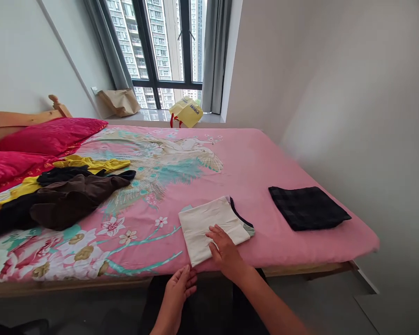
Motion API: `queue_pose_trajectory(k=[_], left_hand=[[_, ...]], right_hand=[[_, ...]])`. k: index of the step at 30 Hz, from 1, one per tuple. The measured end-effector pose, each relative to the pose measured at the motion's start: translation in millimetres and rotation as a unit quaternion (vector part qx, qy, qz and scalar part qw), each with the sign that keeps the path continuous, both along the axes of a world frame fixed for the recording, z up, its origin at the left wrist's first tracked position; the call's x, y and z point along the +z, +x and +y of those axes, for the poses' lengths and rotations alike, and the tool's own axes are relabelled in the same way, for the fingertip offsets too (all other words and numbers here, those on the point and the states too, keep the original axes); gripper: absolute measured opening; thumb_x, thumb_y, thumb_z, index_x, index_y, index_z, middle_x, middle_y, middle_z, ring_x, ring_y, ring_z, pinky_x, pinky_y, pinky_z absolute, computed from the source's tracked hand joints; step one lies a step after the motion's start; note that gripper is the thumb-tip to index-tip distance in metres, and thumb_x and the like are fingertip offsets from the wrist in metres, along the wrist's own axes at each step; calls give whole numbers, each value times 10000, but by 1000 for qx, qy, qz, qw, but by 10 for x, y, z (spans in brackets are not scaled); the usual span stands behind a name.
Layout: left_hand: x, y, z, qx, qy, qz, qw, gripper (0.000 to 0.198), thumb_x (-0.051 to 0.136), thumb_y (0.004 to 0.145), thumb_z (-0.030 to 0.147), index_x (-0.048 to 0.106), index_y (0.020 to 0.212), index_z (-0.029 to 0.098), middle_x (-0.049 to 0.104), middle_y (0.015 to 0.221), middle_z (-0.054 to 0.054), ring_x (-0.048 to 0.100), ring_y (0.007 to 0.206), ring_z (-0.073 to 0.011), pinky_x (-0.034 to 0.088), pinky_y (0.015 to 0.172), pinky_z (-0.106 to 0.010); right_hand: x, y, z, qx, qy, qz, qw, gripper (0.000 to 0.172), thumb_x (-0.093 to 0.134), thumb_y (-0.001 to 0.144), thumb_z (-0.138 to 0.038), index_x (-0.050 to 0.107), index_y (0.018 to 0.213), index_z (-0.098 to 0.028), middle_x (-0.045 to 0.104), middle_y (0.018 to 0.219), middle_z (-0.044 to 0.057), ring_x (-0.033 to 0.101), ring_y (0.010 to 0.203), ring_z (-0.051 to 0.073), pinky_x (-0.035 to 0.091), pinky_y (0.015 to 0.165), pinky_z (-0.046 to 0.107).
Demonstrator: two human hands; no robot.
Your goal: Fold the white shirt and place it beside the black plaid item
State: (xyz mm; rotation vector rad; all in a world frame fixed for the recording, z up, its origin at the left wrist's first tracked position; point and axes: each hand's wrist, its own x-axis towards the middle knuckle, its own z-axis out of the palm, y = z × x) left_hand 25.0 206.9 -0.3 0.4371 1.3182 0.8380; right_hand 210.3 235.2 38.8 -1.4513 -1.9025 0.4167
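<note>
A folded cream garment lies near the front edge of the pink flowered bedspread, on top of other folded pieces whose dark and grey edges show at its right. My right hand rests flat on its near corner, fingers stretched out. My left hand hovers just below the bed's edge, fingers loosely apart, holding nothing and close to the garment's lower left corner.
A folded black checked cloth lies at the bed's right. A heap of brown, black and yellow clothes sits at the left beside red pillows. A yellow bag and a brown paper bag stand on the window sill.
</note>
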Motion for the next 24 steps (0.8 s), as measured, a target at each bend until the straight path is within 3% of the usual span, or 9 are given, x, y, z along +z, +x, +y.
queue_pose_trajectory(k=[3, 6, 12, 16, 20, 22, 24], left_hand=[[40, 103, 11, 3, 4, -18, 1000, 269, 622, 798, 349, 602, 934, 118, 701, 931, -148, 685, 804, -194, 521, 685, -271], [79, 127, 132, 10, 17, -27, 999, 221, 606, 813, 307, 596, 943, 128, 710, 870, -111, 686, 736, -166, 520, 685, -262], [185, 99, 528, 14, 41, -142, 989, 327, 536, 840, 317, 558, 1101, 123, 700, 990, -138, 683, 858, -191, 533, 758, -293], [343, 269, 774, -80, 106, -123, 983, 409, 538, 781, 263, 533, 1155, 98, 691, 1002, -153, 672, 894, -244, 539, 788, -366], [651, 471, 1012, -170, 164, -23, 971, 437, 505, 673, 163, 551, 1095, 61, 698, 857, -142, 670, 795, -247, 537, 742, -379], [920, 554, 1195, -210, 192, 15, 959, 428, 484, 647, 150, 563, 1060, 72, 687, 792, -109, 660, 736, -225, 532, 709, -361], [1287, 639, 1416, -260, 227, 72, 936, 398, 482, 625, 143, 581, 1007, 91, 664, 728, -70, 639, 678, -207, 522, 671, -347]], right_hand=[[-24, -122, 259, 5, -29, -43, 999, 388, 380, 887, -218, 549, 1227, -136, 464, 1371, 105, 322, 1339, 211, 290, 1111, 421], [-182, -157, 451, -38, -96, -108, 989, 449, 376, 898, -273, 487, 1308, -126, 413, 1417, 106, 302, 1348, 229, 213, 1129, 430], [-433, -170, 519, -69, -100, -142, 982, 491, 303, 932, -339, 405, 1378, -161, 356, 1460, 58, 237, 1377, 207, 93, 1148, 422], [-419, -182, 530, -80, -96, -56, 991, 474, 309, 924, -331, 460, 1340, -162, 395, 1436, 61, 257, 1367, 205, 67, 1150, 413], [-353, -204, 640, -123, -113, 146, 975, 528, 280, 913, -349, 477, 1303, -52, 444, 1387, 138, 334, 1328, 210, 168, 1141, 380], [-228, -252, 748, -149, -105, 193, 964, 597, 165, 934, -383, 396, 1350, -22, 431, 1389, 162, 375, 1306, 200, 288, 1094, 360], [13, -314, 889, -133, -79, 272, 950, 676, 15, 935, -439, 335, 1386, -51, 483, 1340, 156, 458, 1242, 199, 403, 1007, 356]])
